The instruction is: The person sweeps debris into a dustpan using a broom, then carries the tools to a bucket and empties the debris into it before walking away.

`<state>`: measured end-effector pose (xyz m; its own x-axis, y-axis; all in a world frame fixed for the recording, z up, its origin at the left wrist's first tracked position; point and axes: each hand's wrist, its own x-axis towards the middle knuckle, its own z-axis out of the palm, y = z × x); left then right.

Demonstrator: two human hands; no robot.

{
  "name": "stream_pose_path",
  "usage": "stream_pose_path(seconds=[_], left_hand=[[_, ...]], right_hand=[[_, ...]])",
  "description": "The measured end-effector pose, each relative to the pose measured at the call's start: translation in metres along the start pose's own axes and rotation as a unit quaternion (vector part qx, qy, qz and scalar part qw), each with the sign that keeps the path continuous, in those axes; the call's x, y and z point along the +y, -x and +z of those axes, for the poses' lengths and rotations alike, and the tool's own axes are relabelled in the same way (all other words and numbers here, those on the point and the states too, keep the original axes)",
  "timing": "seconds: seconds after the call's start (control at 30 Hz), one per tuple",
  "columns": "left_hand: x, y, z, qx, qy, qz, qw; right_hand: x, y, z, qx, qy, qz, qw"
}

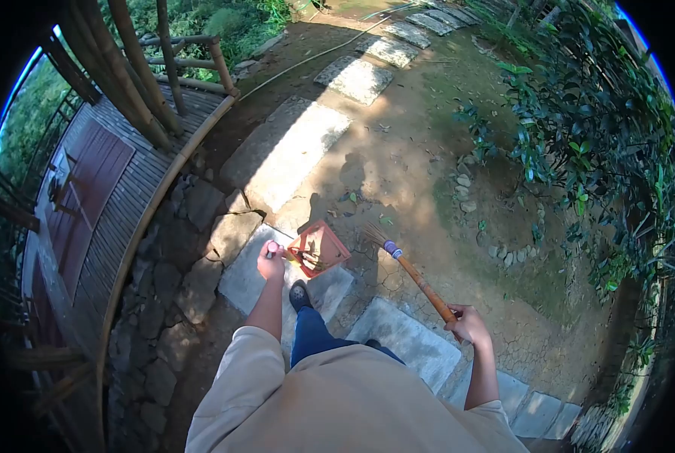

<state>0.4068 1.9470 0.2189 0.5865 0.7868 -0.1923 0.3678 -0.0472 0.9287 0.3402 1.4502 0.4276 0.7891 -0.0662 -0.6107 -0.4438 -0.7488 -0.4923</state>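
My left hand (270, 263) is closed around the pink-ended handle of an orange dustpan (330, 245), held out in front of my left foot. Dry leaves and dark debris lie inside the pan. On the right, my right hand (468, 325) grips the bamboo handle of a broom (420, 281). Its bristles point up and left, with a purple binding where they meet the handle. The bristle tips are a short way right of the pan, over bare soil. A few loose leaves (352, 197) lie on the ground beyond the pan.
Stone slabs (405, 340) form a path under my feet and on ahead (299, 151). At left, a rock edging (179, 287) borders a raised bamboo deck (111, 211) with posts. A leafy bush (579, 128) and small stones (462, 185) stand at right. A hose (307, 60) runs along the ground ahead.
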Motion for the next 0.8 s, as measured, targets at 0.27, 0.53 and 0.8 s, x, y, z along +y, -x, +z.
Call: stream_pose_path(seconds=[0.27, 0.53, 0.8], left_hand=[[-0.028, -0.115, 0.009, -0.013, 0.135, 0.007, 0.991], [-0.024, -0.167, 0.031, 0.001, 0.278, -0.019, 0.96], [-0.033, -0.187, 0.07, 0.162, 0.068, -0.051, 0.983]], right_hand=[[-0.134, -0.073, 0.04, -0.014, 0.013, -0.014, 1.0], [-0.251, -0.111, 0.028, -0.01, 0.038, -0.003, 0.999], [-0.279, -0.228, -0.009, -0.028, 0.064, -0.056, 0.996]])
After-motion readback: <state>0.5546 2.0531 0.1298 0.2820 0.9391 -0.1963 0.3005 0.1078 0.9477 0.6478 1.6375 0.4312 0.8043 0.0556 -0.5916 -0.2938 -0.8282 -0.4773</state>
